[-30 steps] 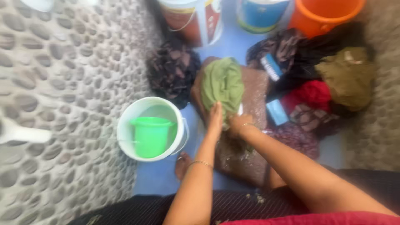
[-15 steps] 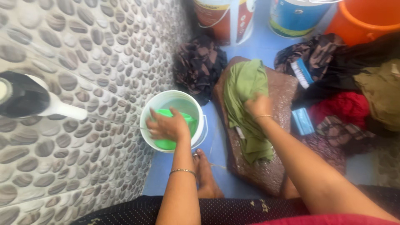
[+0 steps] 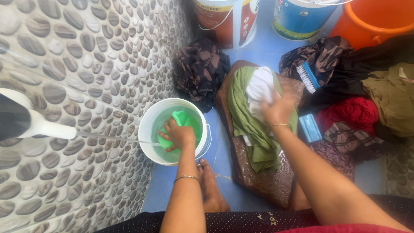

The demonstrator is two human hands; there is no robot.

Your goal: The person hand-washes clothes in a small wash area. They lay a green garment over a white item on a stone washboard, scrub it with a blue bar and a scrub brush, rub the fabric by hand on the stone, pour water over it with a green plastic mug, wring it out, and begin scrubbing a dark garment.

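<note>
Green mug [image 3: 181, 125] sits inside the white bucket [image 3: 148, 125], gripped by the left hand [image 3: 179, 136]; right hand [image 3: 278, 108] presses flat on green cloth [image 3: 246, 116]. Lifting it tilted risks splashing water.

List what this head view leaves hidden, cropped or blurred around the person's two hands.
- Left hand covers the green mug's handle in the white bucket; its grip is unclear.
- Right hand is motion-blurred on the green cloth.
- Orange tub is cut off by the top edge.
</note>
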